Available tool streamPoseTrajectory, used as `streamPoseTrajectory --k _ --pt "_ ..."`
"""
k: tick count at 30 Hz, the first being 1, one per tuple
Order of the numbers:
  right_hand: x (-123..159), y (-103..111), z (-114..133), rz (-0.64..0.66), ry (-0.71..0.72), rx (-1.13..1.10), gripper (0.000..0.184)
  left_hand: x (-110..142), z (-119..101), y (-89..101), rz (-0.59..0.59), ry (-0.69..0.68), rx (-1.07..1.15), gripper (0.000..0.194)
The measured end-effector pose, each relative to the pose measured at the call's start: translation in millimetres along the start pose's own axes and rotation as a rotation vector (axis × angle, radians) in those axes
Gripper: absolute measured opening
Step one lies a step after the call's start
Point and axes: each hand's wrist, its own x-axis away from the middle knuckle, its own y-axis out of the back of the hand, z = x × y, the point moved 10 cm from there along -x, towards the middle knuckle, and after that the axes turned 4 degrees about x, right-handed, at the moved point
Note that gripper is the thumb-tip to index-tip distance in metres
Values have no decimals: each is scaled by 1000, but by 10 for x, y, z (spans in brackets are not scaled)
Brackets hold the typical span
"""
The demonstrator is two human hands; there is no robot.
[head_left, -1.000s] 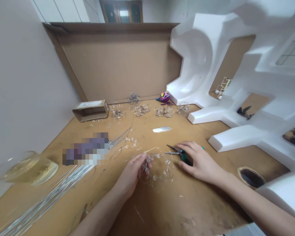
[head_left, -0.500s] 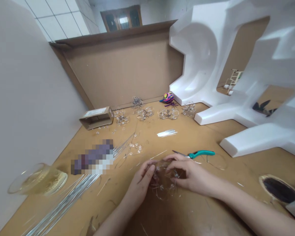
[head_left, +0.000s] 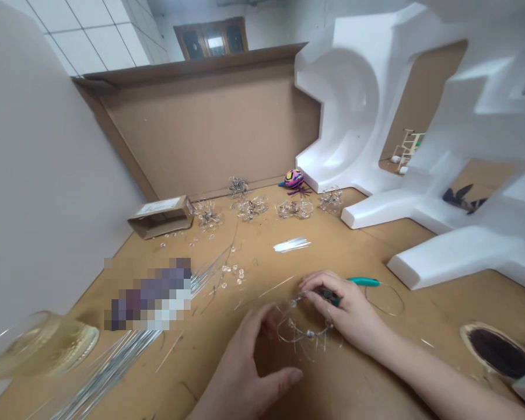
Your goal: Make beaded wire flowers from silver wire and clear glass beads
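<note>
A ring of thin wire strung with clear beads [head_left: 310,333] hangs just above the tabletop between my hands. The thumb and fingers of my right hand [head_left: 350,306] close on its upper right side. Behind that hand lie pliers with teal handles [head_left: 364,282], partly hidden by it; whether the fingers touch them I cannot tell. My left hand [head_left: 247,367] is left of the ring, thumb and fingers spread wide, holding nothing. Loose clear beads [head_left: 234,273] and several straight wires [head_left: 266,287] lie beyond my hands.
Beaded wire pieces [head_left: 294,209] stand in a row at the back, by a colourful ornament [head_left: 294,178]. A small cardboard box [head_left: 161,216], a glass bowl [head_left: 44,344] and a wire bundle [head_left: 114,361] are left. White foam [head_left: 441,251] stands right, beside a dark-filled round container [head_left: 501,347].
My left hand has let go of the beaded wire ring, moved nearer and opened. My right hand keeps the ring and has shifted slightly right, over the pliers. The camera view has shifted slightly.
</note>
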Motion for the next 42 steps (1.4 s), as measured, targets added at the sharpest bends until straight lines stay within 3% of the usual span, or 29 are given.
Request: streamPoseTrajectory --k 9,14,25,29,32,34,36,38,42 --pt "74 -122 209 72 243 55 12 -8 -60 2 -23 -50 -24 28" --pt "147 -214 293 112 288 182 20 15 -137 -127 77 -74 -52 18" --pt "270 -489 498 145 344 478 34 52 -158 -258 -38 -191 -407 30" --pt "216 -388 355 92 253 371 37 47 -240 -231 41 -248 -266 39" --pt "168 -315 220 78 186 323 37 73 -327 -233 170 -315 -169 46" --pt "153 -282 166 67 156 324 39 94 -317 -294 274 -319 -125 64" --pt "156 -276 164 62 157 322 40 87 -276 -331 299 -306 -85 81" --pt "172 -295 203 67 185 316 41 52 -240 -326 249 -304 -49 77" --pt "185 -335 258 103 213 303 40 -11 -189 -287 162 -299 106 49"
